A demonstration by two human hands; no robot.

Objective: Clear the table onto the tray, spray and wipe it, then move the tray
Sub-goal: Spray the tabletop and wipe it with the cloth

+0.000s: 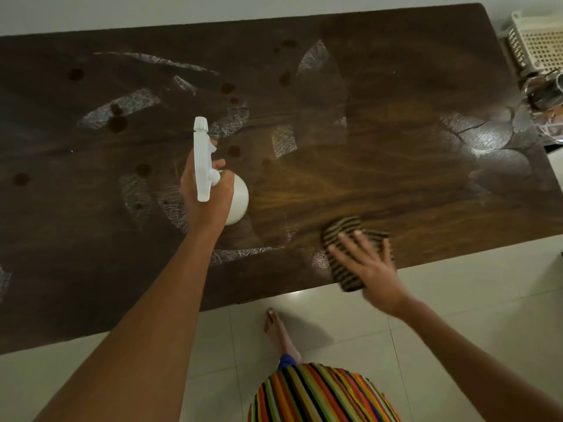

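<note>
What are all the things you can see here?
Table: one, dark brown wood, fills most of the view, with wet streaks and dark spots.
Spray bottle: one, white, over the table's middle.
Cloth: one, black and tan stripes, flat at the near edge.
Basket: one, cream, far right, past the table.
Floor: pale tiles.
Left hand: grips the spray bottle.
Right hand: fingers spread on the cloth.
Foot: one, bare, on the floor.
</note>
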